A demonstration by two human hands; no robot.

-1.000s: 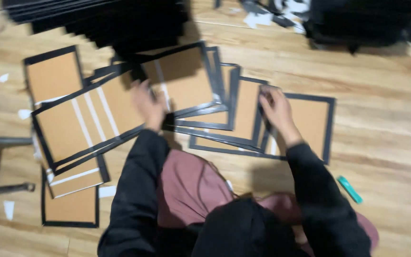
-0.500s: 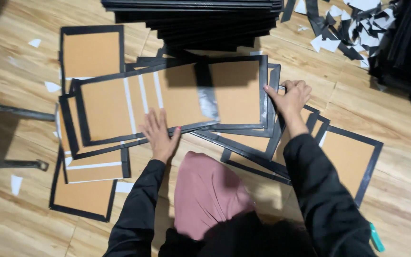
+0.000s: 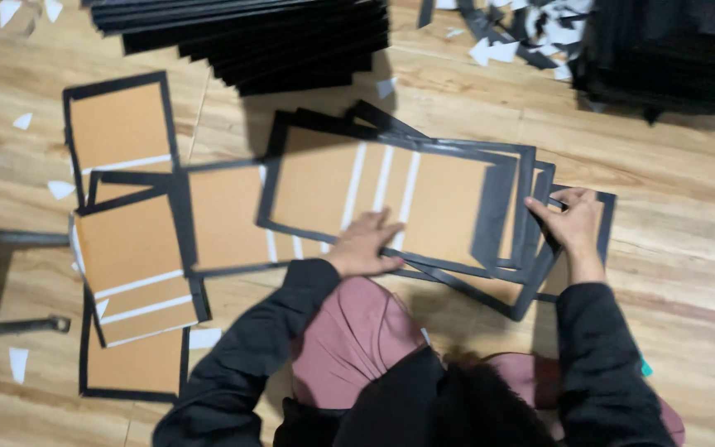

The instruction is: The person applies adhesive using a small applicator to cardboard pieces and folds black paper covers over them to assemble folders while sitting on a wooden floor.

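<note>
A large brown board [image 3: 391,194] with a black border and white strips lies on top of a pile of similar boards on the wooden floor. My left hand [image 3: 364,244] rests flat on its near edge, fingers spread. My right hand [image 3: 571,222] pinches the right edge of the pile, where several black-edged boards [image 3: 531,273] fan out underneath. My knees in pink trousers [image 3: 357,339] sit just below the boards.
More brown boards [image 3: 122,124] with black borders lie to the left, overlapping down to the one at the bottom left [image 3: 134,364]. Stacks of black sheets stand at the top centre [image 3: 250,37] and the top right [image 3: 664,50]. White paper scraps [image 3: 498,50] litter the floor. A metal bar [image 3: 10,324] lies at the left.
The top board has slid to the right across the pile. My left hand followed it along its near edge. My right hand moved to the pile's right edge.
</note>
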